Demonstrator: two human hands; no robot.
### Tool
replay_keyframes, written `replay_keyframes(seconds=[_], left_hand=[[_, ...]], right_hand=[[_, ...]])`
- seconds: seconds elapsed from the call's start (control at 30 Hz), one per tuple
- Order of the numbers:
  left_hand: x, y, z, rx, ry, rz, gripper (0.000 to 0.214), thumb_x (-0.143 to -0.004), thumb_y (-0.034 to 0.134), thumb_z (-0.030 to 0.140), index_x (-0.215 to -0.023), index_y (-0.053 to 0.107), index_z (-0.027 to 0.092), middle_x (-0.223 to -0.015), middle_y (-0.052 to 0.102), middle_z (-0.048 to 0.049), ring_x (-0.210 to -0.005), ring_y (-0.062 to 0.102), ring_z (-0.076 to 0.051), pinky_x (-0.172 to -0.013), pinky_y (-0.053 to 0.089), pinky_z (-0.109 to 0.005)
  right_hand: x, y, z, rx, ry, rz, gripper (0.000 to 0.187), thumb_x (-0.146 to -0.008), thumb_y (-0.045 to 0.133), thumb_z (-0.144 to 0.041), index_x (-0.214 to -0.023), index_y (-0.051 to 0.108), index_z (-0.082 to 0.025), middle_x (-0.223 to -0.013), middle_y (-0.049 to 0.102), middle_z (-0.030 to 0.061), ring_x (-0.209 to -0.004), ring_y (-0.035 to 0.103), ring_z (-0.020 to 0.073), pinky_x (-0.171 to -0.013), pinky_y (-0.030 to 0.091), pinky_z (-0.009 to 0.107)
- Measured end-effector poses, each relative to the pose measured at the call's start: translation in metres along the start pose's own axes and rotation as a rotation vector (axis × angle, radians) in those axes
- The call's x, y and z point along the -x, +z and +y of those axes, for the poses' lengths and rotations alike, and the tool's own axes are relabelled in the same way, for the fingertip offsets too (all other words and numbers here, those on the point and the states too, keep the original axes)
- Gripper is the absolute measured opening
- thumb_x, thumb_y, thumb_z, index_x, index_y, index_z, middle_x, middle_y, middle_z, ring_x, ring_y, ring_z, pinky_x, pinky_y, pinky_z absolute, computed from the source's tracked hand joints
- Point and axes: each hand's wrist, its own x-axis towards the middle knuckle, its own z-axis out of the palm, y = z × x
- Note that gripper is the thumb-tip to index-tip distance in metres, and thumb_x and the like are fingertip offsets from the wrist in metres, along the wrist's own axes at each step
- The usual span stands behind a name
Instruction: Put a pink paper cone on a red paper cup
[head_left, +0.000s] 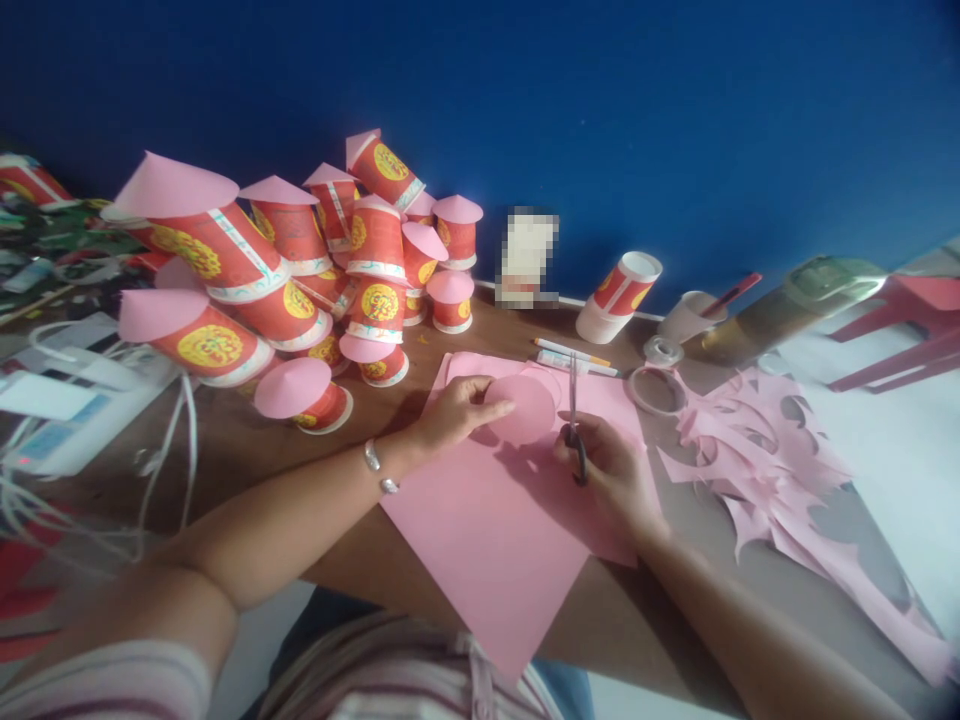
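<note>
My left hand [461, 408] pinches a round pink paper disc [523, 410] by its left edge, thumb on top. In my right hand [604, 465] is a pair of scissors [574, 440] with dark handles, its blades pointing away from me and upward. The blades are just right of the disc; whether they touch it I cannot tell. Beneath both hands lie pink paper sheets [495, 540], one corner hanging over the table's front edge.
Red paper cups with pink cone tops [375, 300] are heaped at the left. Pink paper scraps [765, 460] lie at the right, near tape rolls [658, 390] and a large bottle [787, 310]. A cup stack [619, 295], pens [574, 360] and a power strip [67, 400] also lie about.
</note>
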Motion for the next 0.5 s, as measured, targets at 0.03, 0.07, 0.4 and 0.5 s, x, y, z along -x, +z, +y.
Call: replay_keyframes(seconds=[0.03, 0.07, 0.4, 0.5], left_hand=[[-0.0005, -0.0008, 0.0014, 0.028, -0.015, 0.007, 0.040, -0.073, 0.079, 0.051, -0.083, 0.067, 0.014, -0.076, 0.064, -0.0022, -0.065, 0.057, -0.014, -0.056, 0.046, -0.024], [-0.0011, -0.0016, 0.0028, 0.053, -0.021, 0.014, 0.041, -0.071, 0.080, 0.051, -0.082, 0.066, 0.014, -0.072, 0.062, -0.0012, -0.062, 0.055, -0.012, -0.053, 0.044, -0.023], [-0.0077, -0.0078, 0.0008, 0.048, 0.084, 0.095, 0.041, -0.072, 0.081, 0.050, -0.067, 0.060, 0.015, -0.058, 0.043, 0.0039, -0.054, 0.040, -0.008, -0.048, 0.033, -0.021], [-0.0089, -0.0089, -0.0006, 0.041, 0.131, 0.088, 0.039, -0.077, 0.077, 0.049, -0.068, 0.061, 0.015, -0.061, 0.043, 0.0032, -0.057, 0.042, -0.009, -0.049, 0.032, -0.022]], right_hand=[[-0.0006, -0.0018, 0.0013, -0.005, 0.000, -0.002, 0.046, -0.076, 0.083, -0.048, -0.112, 0.069, -0.024, -0.084, 0.072, 0.0023, -0.075, 0.068, 0.0185, -0.064, 0.055, 0.029], [-0.0011, -0.0035, 0.0024, -0.003, 0.002, -0.004, 0.045, -0.075, 0.084, -0.048, -0.111, 0.069, -0.024, -0.084, 0.072, 0.0025, -0.076, 0.069, 0.0187, -0.064, 0.055, 0.029], [-0.0014, -0.0054, 0.0071, 0.041, 0.043, -0.098, 0.045, -0.073, 0.084, -0.046, -0.107, 0.069, -0.022, -0.081, 0.076, 0.0036, -0.076, 0.072, 0.0216, -0.066, 0.058, 0.031], [-0.0010, -0.0050, 0.0083, 0.083, 0.028, -0.105, 0.042, -0.075, 0.082, -0.044, -0.108, 0.070, -0.021, -0.082, 0.076, 0.0038, -0.076, 0.072, 0.0209, -0.065, 0.057, 0.031]])
